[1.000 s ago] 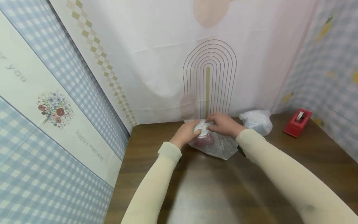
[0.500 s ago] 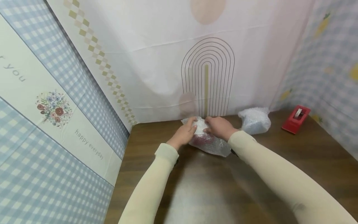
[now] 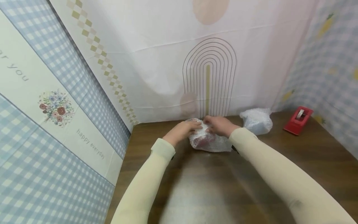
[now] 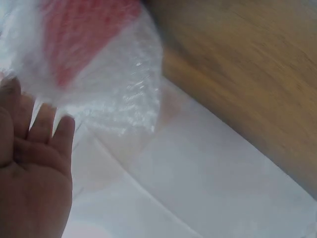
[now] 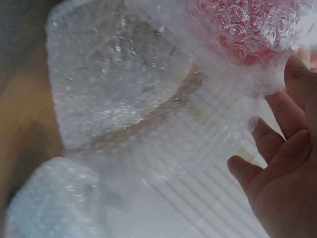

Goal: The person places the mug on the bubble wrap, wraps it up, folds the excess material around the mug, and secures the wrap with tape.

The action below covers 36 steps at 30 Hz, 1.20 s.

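Observation:
A red object [image 3: 205, 141], its kind blurred by the wrapping, lies inside clear bubble wrap [image 3: 221, 145] at the back of the table. My left hand [image 3: 181, 131] holds the wrap at its upper left; in the left wrist view, thumb and fingers meet the plastic below the red patch [image 4: 84, 37]. From the right, my right hand [image 3: 220, 125] pinches the gathered wrap over the object. The right wrist view shows thumb and forefinger at the bundle's edge, the other fingers spread, and a loose flap of bubble wrap [image 5: 109, 74] stretching away.
Right of my right hand stands another bubble-wrapped bundle [image 3: 256, 122], bluish inside. A red tape dispenser [image 3: 298, 120] sits farther right. Cloth hangings [image 3: 156, 77] rise behind the wooden table [image 3: 145, 146] and at both sides.
The wrap has been drawn more closely around the red object, and its loose front corner has pulled back and up. My hands stay at the bundle, the left one shifted slightly.

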Each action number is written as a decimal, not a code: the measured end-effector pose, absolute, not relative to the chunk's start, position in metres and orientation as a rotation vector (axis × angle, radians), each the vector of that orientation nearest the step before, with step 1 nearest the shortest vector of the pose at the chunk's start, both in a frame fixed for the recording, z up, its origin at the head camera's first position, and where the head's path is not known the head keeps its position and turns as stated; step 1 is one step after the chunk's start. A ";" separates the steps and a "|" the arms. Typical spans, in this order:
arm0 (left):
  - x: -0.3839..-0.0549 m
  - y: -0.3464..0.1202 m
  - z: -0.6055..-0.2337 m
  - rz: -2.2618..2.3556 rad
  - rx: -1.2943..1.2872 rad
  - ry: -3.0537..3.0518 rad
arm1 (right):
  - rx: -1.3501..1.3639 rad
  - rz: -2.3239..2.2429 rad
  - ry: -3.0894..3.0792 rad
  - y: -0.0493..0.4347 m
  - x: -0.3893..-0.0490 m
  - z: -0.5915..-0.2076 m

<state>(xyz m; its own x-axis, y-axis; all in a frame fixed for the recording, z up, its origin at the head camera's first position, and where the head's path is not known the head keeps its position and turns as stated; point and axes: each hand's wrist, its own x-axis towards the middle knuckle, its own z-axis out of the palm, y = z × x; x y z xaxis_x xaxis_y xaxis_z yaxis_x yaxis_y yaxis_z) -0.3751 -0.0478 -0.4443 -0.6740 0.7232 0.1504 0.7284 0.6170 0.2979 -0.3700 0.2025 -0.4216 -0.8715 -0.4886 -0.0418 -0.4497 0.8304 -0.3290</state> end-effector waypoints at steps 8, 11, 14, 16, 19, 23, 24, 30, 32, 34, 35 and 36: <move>-0.371 -0.043 -0.443 -0.441 -1.365 -2.819 | -0.553 -0.412 2.989 0.256 -0.382 -0.425; -0.369 -0.040 -0.441 -0.438 -1.353 -2.816 | -0.493 -0.202 3.071 0.270 -0.381 -0.432; -0.367 -0.038 -0.440 -0.429 -1.334 -2.833 | -0.499 -0.112 3.127 0.275 -0.379 -0.440; -0.366 -0.037 -0.441 -0.413 -1.343 -2.830 | -0.504 -0.126 3.163 0.274 -0.378 -0.442; -0.366 -0.037 -0.440 -0.387 -1.377 -2.799 | -0.511 -0.268 3.181 0.272 -0.379 -0.440; -0.368 -0.039 -0.439 -0.379 -1.385 -2.790 | -0.478 -0.614 3.094 0.267 -0.383 -0.429; -0.369 -0.040 -0.438 -0.382 -1.381 -2.796 | -0.462 -0.711 3.046 0.266 -0.383 -0.426; -0.372 -0.039 -0.439 -0.400 -1.371 -2.813 | -0.234 -1.247 2.612 0.263 -0.385 -0.417; -0.371 -0.038 -0.439 -0.388 -1.354 -2.819 | -0.182 -1.338 2.522 0.262 -0.385 -0.416; -0.371 -0.036 -0.438 -0.377 -1.339 -2.829 | -0.149 -1.406 2.464 0.259 -0.384 -0.414; -0.370 -0.035 -0.438 -0.368 -1.335 -2.836 | -0.140 -1.420 2.452 0.257 -0.383 -0.413; -0.370 -0.034 -0.438 -0.368 -1.332 -2.843 | -0.138 -1.437 2.436 0.255 -0.382 -0.412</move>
<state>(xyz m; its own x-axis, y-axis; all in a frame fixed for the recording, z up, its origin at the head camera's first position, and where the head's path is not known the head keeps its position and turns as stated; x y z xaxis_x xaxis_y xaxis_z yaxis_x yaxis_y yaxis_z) -0.3700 -0.0344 -0.4378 -0.6445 0.7603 0.0807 0.7558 0.6177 0.2174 -0.3822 0.2554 -0.4119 -0.9477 -0.2368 -0.2141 0.0729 0.4925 -0.8672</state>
